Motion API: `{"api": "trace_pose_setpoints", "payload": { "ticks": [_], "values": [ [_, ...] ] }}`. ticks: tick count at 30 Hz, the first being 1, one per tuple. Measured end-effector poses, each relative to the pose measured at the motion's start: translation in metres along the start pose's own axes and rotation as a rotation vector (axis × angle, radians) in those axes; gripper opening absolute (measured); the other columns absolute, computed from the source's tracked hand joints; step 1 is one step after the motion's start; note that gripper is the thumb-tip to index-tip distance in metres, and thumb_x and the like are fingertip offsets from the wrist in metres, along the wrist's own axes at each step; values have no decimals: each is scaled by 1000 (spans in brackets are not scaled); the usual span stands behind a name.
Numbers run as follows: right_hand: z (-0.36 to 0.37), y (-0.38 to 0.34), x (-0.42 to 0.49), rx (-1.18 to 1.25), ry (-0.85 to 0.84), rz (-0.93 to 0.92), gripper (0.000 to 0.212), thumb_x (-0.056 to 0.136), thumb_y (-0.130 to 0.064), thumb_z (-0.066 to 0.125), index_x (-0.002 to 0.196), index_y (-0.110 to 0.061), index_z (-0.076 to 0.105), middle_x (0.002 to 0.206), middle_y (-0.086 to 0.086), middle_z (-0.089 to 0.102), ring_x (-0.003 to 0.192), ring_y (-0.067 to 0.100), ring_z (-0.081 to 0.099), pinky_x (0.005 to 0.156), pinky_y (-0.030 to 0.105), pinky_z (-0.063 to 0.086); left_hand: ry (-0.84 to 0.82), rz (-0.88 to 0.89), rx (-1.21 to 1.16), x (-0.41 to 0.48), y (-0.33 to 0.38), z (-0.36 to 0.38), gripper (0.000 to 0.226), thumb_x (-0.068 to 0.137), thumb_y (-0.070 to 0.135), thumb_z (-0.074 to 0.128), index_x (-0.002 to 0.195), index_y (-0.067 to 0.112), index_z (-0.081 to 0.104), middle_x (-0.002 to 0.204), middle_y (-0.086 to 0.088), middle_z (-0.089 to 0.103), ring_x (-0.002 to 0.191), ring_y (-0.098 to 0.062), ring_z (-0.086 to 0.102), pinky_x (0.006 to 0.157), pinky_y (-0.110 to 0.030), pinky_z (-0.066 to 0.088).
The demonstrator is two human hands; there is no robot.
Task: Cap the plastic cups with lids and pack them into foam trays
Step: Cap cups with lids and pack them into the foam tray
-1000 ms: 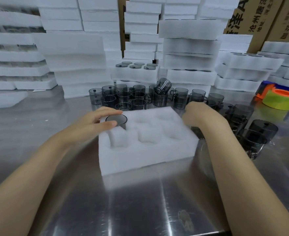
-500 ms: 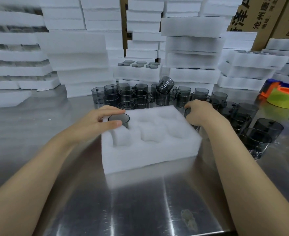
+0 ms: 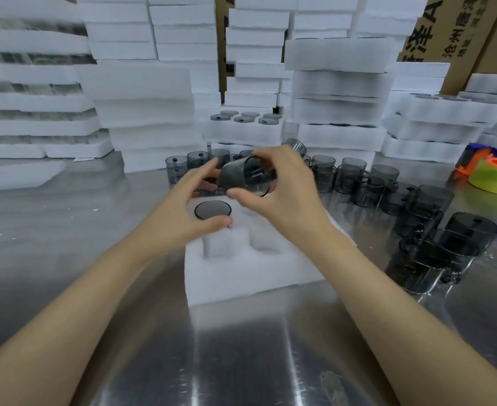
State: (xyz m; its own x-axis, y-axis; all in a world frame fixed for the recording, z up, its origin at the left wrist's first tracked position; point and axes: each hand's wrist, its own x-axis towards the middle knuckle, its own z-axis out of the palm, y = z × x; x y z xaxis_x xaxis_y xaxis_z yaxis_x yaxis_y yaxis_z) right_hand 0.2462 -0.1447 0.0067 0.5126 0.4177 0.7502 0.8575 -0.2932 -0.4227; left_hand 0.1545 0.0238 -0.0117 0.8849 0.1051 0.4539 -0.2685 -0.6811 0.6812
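Note:
A white foam tray (image 3: 250, 273) with round pockets lies on the steel table in front of me. One capped grey cup (image 3: 212, 209) sits in its far left pocket, dark lid up. My right hand (image 3: 282, 194) grips a smoky grey plastic cup (image 3: 247, 177), tilted on its side above the tray's far edge. My left hand (image 3: 188, 206) hovers beside it, fingertips touching the cup's left end, thumb over the tray near the capped cup. Whether that cup carries a lid is hidden by the fingers.
Several loose grey cups (image 3: 355, 177) stand in a row behind the tray, and more (image 3: 446, 244) crowd the right side. Stacked foam trays (image 3: 147, 112) wall the back. A foam tray with capped cups (image 3: 244, 127) sits behind. Tape rolls (image 3: 496, 174) lie far right.
My right hand lifted a cup from the right of the tray and brought it up over the tray's far edge. My left hand left the capped cup and rose to meet it.

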Motion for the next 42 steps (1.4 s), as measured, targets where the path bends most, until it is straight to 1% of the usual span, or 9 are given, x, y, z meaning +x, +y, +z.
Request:
{"api": "trace_pose_setpoints", "payload": {
  "ticks": [2, 5, 10, 16, 23, 26, 29, 37, 42],
  "values": [
    [2, -3, -3, 0, -65, -69, 62, 67, -35, 85, 116, -5, 60, 108, 4, 58, 106, 24, 54, 92, 23, 40, 44, 26, -6, -1, 4, 1, 92, 67, 36, 81, 146, 36, 32, 130, 23, 49, 115, 13, 48, 93, -2, 35],
    [-3, -5, -3, 119, -103, -93, 65, 65, -30, 87, 119, -5, 61, 110, 3, 58, 107, 22, 55, 89, 36, 49, 77, 88, 59, 0, 5, 2, 80, 68, 45, 74, 140, 29, 43, 130, 13, 55, 118, 2, 51, 102, -18, 40],
    [-7, -8, -4, 282, -114, -86, 67, 65, -17, 87, 125, -6, 59, 115, 4, 57, 106, 13, 55, 80, 24, 54, 44, 52, 43, 1, -1, 2, 73, 84, 31, 70, 147, 20, 35, 139, 4, 51, 126, -11, 49, 108, -39, 39],
    [-5, -5, -4, 126, -104, -153, 67, 63, -28, 87, 123, -8, 64, 107, -2, 53, 107, 19, 48, 96, 17, 35, 21, 55, 45, 0, 1, 2, 75, 88, 29, 62, 152, 22, 24, 147, 8, 44, 132, -6, 43, 113, -38, 34],
    [-7, -5, -5, 192, -171, -133, 66, 68, -13, 85, 128, -10, 59, 112, -3, 48, 110, 14, 51, 100, 26, 40, -14, 39, -10, 0, 0, 4, 71, 94, 10, 58, 153, 23, 20, 126, 0, 59, 112, -15, 59, 103, -41, 44],
    [-8, -2, -4, 222, -174, -122, 66, 70, -7, 82, 131, -9, 56, 119, 1, 51, 113, 12, 51, 101, 29, 41, -2, 71, -32, 1, 0, 6, 63, 96, 5, 53, 151, 19, 26, 135, 4, 55, 120, -10, 54, 104, -31, 43],
    [-7, 2, -3, 243, -184, -98, 66, 73, -2, 78, 134, -9, 53, 123, -2, 52, 105, -6, 49, 93, 12, 37, 40, 119, 1, 2, -1, 6, 56, 97, 0, 50, 147, 17, 33, 126, -6, 61, 114, -18, 56, 95, -13, 41],
    [-5, 3, -3, 272, -167, -75, 65, 72, -3, 79, 132, -13, 55, 116, -7, 51, 80, -2, 49, 73, 9, 36, 53, 118, 78, 3, -5, 5, 48, 98, 7, 49, 141, 26, 42, 102, -3, 66, 96, -15, 58, 88, -21, 43],
    [-1, 3, -3, 331, -144, 141, 47, 76, -21, 80, 119, -18, 63, 111, -4, 58, 99, 3, 57, 86, 13, 43, 55, 152, 123, 3, -5, 6, 31, 98, 8, 48, 125, 18, 60, 95, -9, 62, 94, -18, 56, 85, -31, 44]
  ]
}}
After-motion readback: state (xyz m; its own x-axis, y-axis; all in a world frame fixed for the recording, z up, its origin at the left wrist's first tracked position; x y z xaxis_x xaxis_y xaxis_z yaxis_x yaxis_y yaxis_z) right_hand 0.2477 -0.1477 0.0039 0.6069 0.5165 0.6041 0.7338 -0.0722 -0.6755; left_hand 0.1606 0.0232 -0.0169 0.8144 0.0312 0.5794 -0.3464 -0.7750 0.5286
